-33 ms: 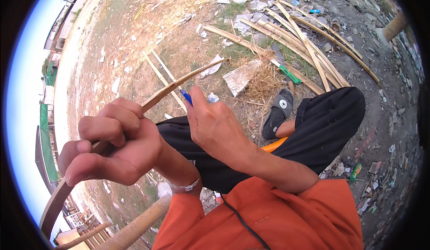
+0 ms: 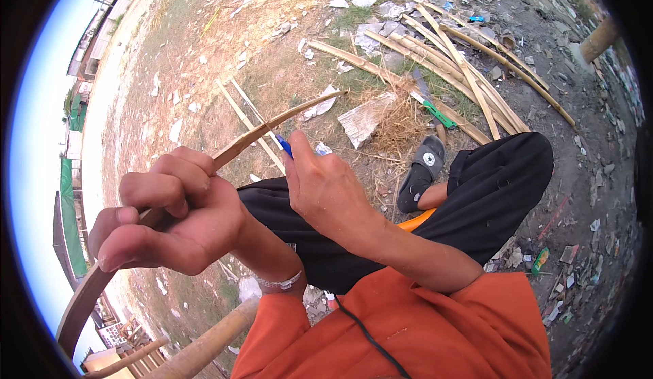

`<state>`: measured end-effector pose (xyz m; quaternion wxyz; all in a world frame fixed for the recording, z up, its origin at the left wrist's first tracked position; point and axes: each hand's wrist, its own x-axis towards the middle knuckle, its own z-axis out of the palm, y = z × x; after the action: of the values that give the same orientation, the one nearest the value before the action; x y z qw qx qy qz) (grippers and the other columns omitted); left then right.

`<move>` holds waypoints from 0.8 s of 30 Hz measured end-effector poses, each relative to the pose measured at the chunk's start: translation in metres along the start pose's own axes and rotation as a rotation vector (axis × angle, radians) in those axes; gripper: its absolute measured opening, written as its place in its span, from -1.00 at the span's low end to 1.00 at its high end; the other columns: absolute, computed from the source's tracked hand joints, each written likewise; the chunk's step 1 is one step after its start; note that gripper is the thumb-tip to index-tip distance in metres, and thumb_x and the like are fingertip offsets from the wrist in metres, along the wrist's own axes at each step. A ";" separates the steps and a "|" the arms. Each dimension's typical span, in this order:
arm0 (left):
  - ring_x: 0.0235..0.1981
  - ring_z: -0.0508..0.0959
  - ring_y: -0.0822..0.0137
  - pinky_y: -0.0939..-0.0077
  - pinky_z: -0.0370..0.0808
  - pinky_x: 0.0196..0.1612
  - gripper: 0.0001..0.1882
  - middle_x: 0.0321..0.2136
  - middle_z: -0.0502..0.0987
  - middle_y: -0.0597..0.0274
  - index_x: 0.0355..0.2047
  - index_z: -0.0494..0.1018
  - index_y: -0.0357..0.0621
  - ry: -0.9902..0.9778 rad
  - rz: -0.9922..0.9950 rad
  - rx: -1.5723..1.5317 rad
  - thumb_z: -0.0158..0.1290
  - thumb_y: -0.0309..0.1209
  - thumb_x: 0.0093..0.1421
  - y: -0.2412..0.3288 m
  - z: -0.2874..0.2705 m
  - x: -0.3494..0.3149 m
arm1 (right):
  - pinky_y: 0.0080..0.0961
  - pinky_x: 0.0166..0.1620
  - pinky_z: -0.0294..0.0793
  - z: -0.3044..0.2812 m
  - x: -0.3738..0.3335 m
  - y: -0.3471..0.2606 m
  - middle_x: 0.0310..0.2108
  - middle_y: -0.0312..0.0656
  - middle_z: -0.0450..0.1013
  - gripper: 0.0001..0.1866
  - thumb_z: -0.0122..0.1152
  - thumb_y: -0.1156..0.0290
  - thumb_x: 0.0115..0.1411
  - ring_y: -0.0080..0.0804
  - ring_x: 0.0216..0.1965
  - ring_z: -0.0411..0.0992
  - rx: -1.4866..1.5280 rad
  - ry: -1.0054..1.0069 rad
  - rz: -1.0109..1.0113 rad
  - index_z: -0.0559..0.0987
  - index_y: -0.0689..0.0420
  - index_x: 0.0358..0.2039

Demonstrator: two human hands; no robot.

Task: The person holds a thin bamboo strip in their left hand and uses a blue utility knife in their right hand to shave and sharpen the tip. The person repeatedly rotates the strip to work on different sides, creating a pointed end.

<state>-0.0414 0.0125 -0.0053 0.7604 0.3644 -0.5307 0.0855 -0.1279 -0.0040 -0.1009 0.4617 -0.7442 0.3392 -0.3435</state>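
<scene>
My left hand (image 2: 177,209) is closed around a long, slightly bent bamboo strip (image 2: 238,144). The strip runs from the lower left edge up to a thin tip near the middle of the view. In my right hand (image 2: 333,182) is a blue-handled tool (image 2: 284,146), mostly covered by the fingers. Its thin metal end meets the strip a little beyond my left fist, at a notch-like spot on the strip. Whether that end is a blade or a point is too small to tell.
Several bamboo strips (image 2: 469,73) lie piled at the far right, near a green-handled cutting tool (image 2: 439,112) and dry shavings (image 2: 401,124). Two thin strips (image 2: 238,104) rest on the ground beyond my hands. A bamboo pole (image 2: 211,335) stands close by at lower left. Litter covers the ground.
The near end of the bamboo strip has shifted very slightly up and left. Both hands keep almost the same place and grip.
</scene>
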 end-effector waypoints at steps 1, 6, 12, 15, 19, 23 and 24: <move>-0.87 -0.08 0.56 0.65 -0.03 -0.82 -0.66 -0.81 0.03 0.38 -0.37 0.15 0.06 -0.014 0.011 -0.004 -0.33 0.03 0.29 -0.002 -0.003 0.003 | -0.04 -0.59 0.35 0.002 0.001 0.003 -0.74 0.18 0.33 -0.86 -0.10 0.44 0.20 0.19 -0.61 0.39 -0.034 -0.013 0.010 0.24 0.26 -0.34; -0.89 -0.09 0.57 0.66 -0.04 -0.86 -0.66 -0.84 0.03 0.38 -0.41 0.12 0.01 0.077 0.022 0.033 -0.27 -0.01 0.29 -0.004 -0.004 0.011 | -0.01 -0.54 0.40 0.000 0.008 -0.005 -0.73 0.20 0.35 -0.87 -0.13 0.47 0.18 0.21 -0.59 0.41 -0.014 -0.037 0.023 0.23 0.26 -0.33; -0.89 -0.10 0.57 0.67 -0.02 -0.86 -0.66 -0.85 0.05 0.36 -0.41 0.12 0.00 0.053 0.047 0.018 -0.28 -0.02 0.29 -0.010 -0.003 0.012 | -0.06 -0.62 0.31 0.003 0.005 0.009 -0.79 0.13 0.30 -0.85 -0.05 0.43 0.19 0.17 -0.66 0.36 -0.113 0.029 0.009 0.25 0.25 -0.36; -0.87 -0.08 0.57 0.65 -0.08 -0.82 -0.66 -0.84 0.00 0.42 -0.46 0.13 0.07 0.063 0.019 0.028 -0.21 0.01 0.27 -0.004 0.005 0.010 | -0.03 -0.60 0.32 -0.006 0.007 -0.006 -0.78 0.13 0.31 -0.84 -0.05 0.42 0.19 0.18 -0.65 0.36 -0.109 0.008 -0.004 0.26 0.25 -0.34; -0.87 -0.08 0.57 0.66 -0.11 -0.81 -0.66 -0.84 0.00 0.43 -0.45 0.18 0.07 0.030 0.007 -0.019 -0.21 0.01 0.26 -0.002 0.004 0.007 | -0.02 -0.59 0.33 0.006 0.004 0.017 -0.77 0.16 0.32 -0.82 -0.06 0.39 0.21 0.19 -0.65 0.37 -0.160 0.055 0.027 0.27 0.26 -0.35; -0.87 -0.08 0.57 0.64 -0.10 -0.81 -0.66 -0.84 0.00 0.42 -0.43 0.19 0.07 0.023 0.032 0.040 -0.23 0.02 0.26 -0.012 0.001 0.013 | -0.01 -0.51 0.39 -0.006 0.011 0.013 -0.71 0.20 0.36 -0.87 -0.13 0.45 0.19 0.21 -0.57 0.41 -0.198 -0.028 0.056 0.25 0.26 -0.37; -0.87 -0.08 0.56 0.64 -0.09 -0.81 -0.66 -0.84 0.00 0.42 -0.43 0.19 0.07 0.018 0.028 0.023 -0.23 0.02 0.26 -0.009 0.001 0.012 | 0.00 -0.47 0.42 -0.009 0.012 0.007 -0.68 0.22 0.37 -0.90 -0.16 0.49 0.18 0.22 -0.54 0.43 -0.202 -0.076 0.063 0.23 0.27 -0.37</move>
<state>-0.0325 0.0021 0.0008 0.7598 0.3649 -0.5277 0.1053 -0.1304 -0.0208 -0.1018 0.4073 -0.7884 0.3776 -0.2644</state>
